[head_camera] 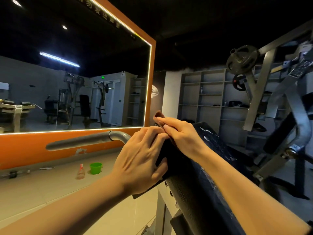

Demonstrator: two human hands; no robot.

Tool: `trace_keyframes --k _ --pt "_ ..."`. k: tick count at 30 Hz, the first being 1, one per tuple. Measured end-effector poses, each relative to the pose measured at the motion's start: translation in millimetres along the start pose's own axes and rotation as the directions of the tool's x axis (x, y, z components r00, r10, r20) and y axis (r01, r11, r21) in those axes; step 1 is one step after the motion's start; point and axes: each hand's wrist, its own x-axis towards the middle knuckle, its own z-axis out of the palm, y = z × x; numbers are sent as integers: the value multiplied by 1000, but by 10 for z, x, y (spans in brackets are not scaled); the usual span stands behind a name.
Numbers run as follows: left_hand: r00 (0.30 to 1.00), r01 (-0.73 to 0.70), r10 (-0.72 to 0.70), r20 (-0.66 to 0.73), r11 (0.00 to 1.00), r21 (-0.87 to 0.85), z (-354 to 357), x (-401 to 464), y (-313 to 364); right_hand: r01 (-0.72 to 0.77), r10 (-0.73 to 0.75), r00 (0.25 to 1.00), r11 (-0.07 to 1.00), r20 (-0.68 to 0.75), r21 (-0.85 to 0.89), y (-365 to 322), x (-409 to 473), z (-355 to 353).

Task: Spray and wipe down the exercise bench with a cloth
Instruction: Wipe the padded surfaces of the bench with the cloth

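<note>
Dim gym, orange-framed mirror (76,68) — both hands, left (140,160) and right (183,133), fingers pinching dark cloth (162,155) on textured bench pad (194,192).

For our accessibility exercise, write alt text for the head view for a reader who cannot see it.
Two bare hands, left hand and right hand, hold a dark cloth against the black bench pad, which shows wet streaks. Behind, a spray bottle and green cup stand on the floor below an orange-framed mirror.
</note>
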Motion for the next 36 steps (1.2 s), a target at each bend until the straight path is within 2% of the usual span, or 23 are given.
trace_keyframes --k 2,5,7,8,12,14,17,18,20,22,24,27,28,29,32,34,36 --pt "1000 -11 11 10 1000 2 1 5 -5 3 -5 999 999 53 44 22 -43 -41" --pt "1000 -10 10 24 1000 10 -14 7 -4 -157 156 988 975 -21 -157 311 94 -181" --pt "1000 1 -1 29 1000 3 -22 1 5 -258 246 966 942 -81 -215 362 102 -182" --pt "1000 3 -3 25 1000 -1 -22 1 7 -253 239 967 946 -94 -203 308 67 -146" --pt "1000 -15 15 0 1000 -1 -2 0 -9 24 -26 999 998 -36 -49 4 -260 -26" --pt "1000 -28 28 0 999 16 -4 1 -12 -27 27 1000 995 -3 -91 153 -236 -99" --pt "1000 -26 26 12 999 25 -6 -8 -6 -256 249 967 945 -59 -204 380 -89 -202" --pt "1000 -18 18 11 999 32 -6 -11 -4 -276 265 961 944 -86 -183 350 -95 -168" --pt "1000 -13 13 0 999 46 5 -12 -2 -153 144 984 984 -102 -88 158 -205 -56" --pt "1000 -23 23 -11 998 50 20 -13 -2 -4 4 998 1000 -58 -10 -2 -361 24" --pt "999 -37 37 -11 998 52 21 -7 -12 -30 29 999 999 -22 -29 125 -339 -44" --pt "1000 -23 24 -7 998 56 15 -15 -6 -263 255 964 952 -73 -153 332 -151 -175" --pt "1000 -18 18 -10 998 58 14 -16 -1 -295 284 955 942 -88 -160 310 -148 -148" --pt "1000 -17 17 -14 998 57 15 -18 4 -258 245 964 955 -99 -145 217 -186 -105" --pt "1000 -17 18 -20 999 38 22 -23 2 41 -42 998 999 -36 -15 -76 -429 27" --pt "1000 -15 16 -18 999 43 19 -23 7 20 -20 1000 1000 -4 -2 7 -435 -43" --pt "1000 -7 8 -15 998 65 7 -30 17 -146 144 989 985 -29 -87 164 -273 -144"
